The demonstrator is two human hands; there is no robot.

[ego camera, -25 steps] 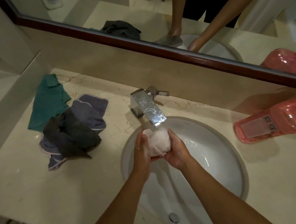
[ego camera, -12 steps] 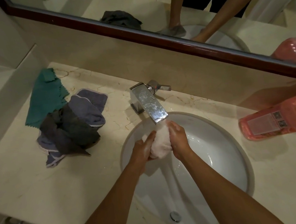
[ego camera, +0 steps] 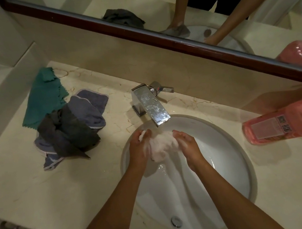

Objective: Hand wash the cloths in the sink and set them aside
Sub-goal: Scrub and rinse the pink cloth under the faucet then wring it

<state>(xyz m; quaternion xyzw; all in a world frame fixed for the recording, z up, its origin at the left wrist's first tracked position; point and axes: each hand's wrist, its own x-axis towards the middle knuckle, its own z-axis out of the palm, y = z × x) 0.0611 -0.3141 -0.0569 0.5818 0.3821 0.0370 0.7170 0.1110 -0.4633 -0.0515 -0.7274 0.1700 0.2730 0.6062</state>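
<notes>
Two hands are all I have working over the white oval sink (ego camera: 227,163), which is set into a cream marble counter (ego camera: 25,186) that fills most of my view. A dark-framed mirror (ego camera: 135,33) runs along the back wall and reflects the person's arms and the pile of cloths. On the counter to my left lies that heap: a teal cloth (ego camera: 43,98) spread flat at the back, a blue-grey cloth (ego camera: 90,106) beside it, and a dark grey cloth (ego camera: 68,133) bunched on top of the blue-grey one. On the right, well apart from the sink's rim, a pink bottle (ego camera: 289,120) lies on its side. The chrome faucet (ego camera: 150,105) juts out over the basin, its spout just above the hands. My left hand (ego camera: 138,148) and right hand (ego camera: 187,145) both have fingers curled round the bunched white cloth (ego camera: 162,146), squeezing it between them above the basin under the spout. The drain (ego camera: 175,221) sits at the near end of the bowl. Compared with half a second ago, the hands have drawn a little apart and the white cloth bulges wider between them.
</notes>
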